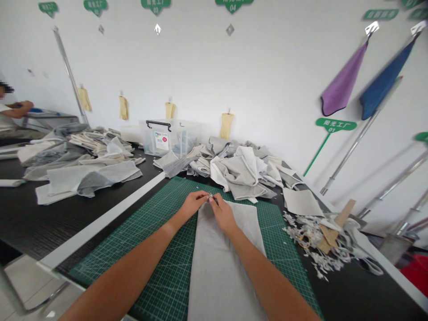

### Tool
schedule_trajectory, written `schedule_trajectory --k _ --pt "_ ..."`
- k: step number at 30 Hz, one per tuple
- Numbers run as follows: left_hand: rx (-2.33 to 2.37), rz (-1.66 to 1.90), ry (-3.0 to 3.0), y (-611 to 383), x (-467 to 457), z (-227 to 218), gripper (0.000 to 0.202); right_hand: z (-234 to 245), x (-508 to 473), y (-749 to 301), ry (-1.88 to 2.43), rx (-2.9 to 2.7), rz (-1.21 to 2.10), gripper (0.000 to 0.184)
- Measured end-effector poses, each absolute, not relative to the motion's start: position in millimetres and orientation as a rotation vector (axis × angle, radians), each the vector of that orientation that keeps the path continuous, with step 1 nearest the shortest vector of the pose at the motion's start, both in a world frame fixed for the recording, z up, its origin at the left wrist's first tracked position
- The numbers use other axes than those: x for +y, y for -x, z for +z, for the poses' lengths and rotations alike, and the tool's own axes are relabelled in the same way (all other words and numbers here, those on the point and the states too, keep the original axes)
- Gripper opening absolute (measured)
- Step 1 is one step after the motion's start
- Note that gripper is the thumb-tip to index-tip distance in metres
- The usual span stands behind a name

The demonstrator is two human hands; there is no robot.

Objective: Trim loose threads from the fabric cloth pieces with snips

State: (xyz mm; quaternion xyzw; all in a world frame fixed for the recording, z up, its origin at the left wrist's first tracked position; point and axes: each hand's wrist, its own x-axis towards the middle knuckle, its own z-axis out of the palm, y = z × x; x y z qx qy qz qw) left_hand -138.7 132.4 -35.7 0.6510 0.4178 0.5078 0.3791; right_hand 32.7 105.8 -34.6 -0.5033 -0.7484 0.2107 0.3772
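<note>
A long strip of light grey fabric (pixel 227 267) lies lengthwise before me on a green cutting mat (pixel 160 232). At its far left corner my two hands meet. My left hand (pixel 194 203) is closed, its fingertips pinching at that corner. Beside it my right hand (pixel 222 214) is closed too, thumb and finger pressed together. Between the fingertips shows something small and silvery; whether it is a tool or a bit of the fabric edge I cannot make out. Just beyond the hands rises a heap of grey and white fabric pieces (pixel 237 167).
More fabric pieces (pixel 90 176) are piled on the black table at left. A clear plastic box (pixel 172 138) stands against the wall. At right lie shredded scraps (pixel 321 245) and brown card strips (pixel 337 225). A person (pixel 15 113) sits far left. Gloves and cloths hang on the wall.
</note>
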Motion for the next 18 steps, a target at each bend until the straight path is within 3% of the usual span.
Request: schedule_trajectory --k 18 --pt "1.073 1.266 -1.697 138.4 128.9 -33.4 0.029 -36.5 107.9 -33.8 1.292 -1.965 0.471 0.035"
